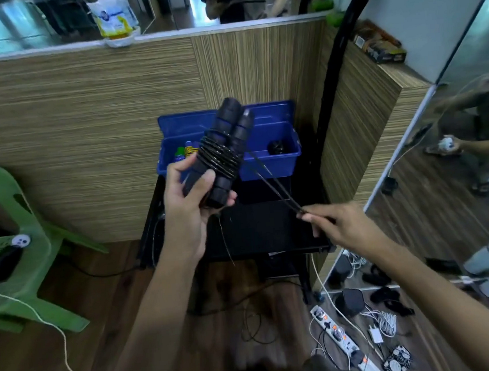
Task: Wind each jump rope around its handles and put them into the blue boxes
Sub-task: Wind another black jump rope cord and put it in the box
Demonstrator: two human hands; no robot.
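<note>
Showing black handles (223, 154) side by side, glossy rope (219, 157) coiled midway.

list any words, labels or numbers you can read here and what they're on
None can be read.
White bag on the ledge: blue and yellow print, too blurred.
Box on the right counter: printing too blurred.
Bottles in the blue box: labels too small.
</note>
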